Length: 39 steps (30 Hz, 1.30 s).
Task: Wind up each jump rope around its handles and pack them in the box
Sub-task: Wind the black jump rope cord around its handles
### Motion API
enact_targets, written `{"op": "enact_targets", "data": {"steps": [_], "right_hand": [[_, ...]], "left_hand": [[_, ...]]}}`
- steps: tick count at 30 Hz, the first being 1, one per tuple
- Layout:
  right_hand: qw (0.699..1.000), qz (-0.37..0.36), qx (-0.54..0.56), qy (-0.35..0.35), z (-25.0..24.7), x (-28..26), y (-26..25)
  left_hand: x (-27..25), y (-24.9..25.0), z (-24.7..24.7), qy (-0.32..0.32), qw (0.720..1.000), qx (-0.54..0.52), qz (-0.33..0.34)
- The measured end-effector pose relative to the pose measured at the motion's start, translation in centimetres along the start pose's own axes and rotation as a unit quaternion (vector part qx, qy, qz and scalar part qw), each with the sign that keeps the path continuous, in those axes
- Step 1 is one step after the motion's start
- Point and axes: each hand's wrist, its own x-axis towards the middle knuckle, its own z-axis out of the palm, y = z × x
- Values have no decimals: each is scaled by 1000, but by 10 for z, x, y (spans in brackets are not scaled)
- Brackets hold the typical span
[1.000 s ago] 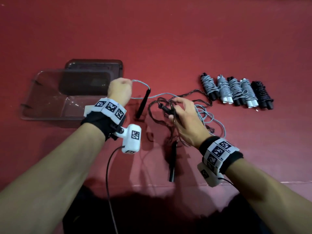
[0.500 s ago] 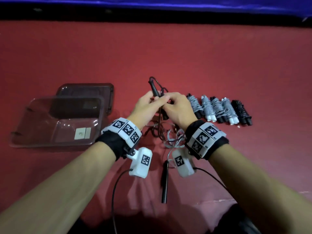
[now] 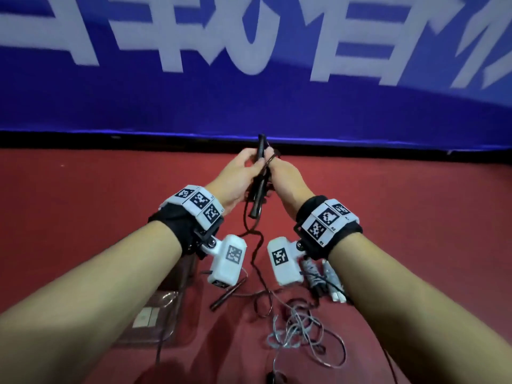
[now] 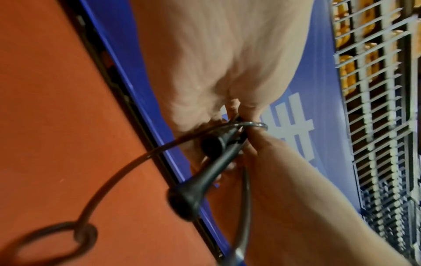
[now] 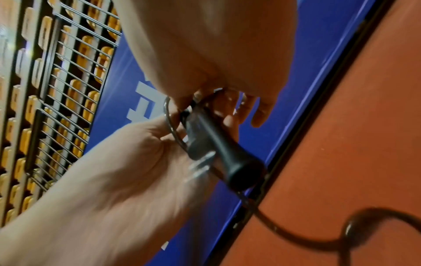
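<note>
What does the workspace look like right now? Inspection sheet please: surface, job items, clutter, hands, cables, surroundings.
Surface: red tabletop.
Job's things: two black handles held together, raised; their dark rope trails to the table. Loose grey rope in a tangle. Wound bundles partly hidden by the right arm. Clear box partly under the left arm.
Clutter: nothing seen.
Hands: left hand grips the handles; right hand pinches the rope beside them.
Cables: wrist-camera leads hang below the arms.
Surroundings: blue banner with white lettering; wire rack behind.
</note>
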Motion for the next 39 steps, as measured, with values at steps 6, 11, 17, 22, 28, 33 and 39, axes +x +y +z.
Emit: {"op": "enact_targets", "data": {"steps": [6, 11, 17, 22, 28, 33, 39], "right_hand": [[996, -59, -12, -64, -22, -1, -71], [973, -4, 168, -156, -39, -15, -116], [987, -62, 72, -126, -52, -28, -180], [984, -38, 64, -163, -59, -33, -216], [969, -10, 169, -178, -46, -38, -195], [982, -47, -73, -168, -54, -35, -160], [989, -139, -10, -46, -59, -26, -123]], "left_hand": [[-7, 63, -14, -8, 998, 35, 54], [-13, 96, -2, 130, 959, 159, 198], [-12, 147, 0, 189, 929, 184, 259], [-11, 170, -9, 249, 895, 270, 251], [-12, 172, -17, 140, 945, 262, 135], [-17, 149, -30, 193, 938, 260, 125], [-17, 138, -37, 181, 958, 207, 83]]}}
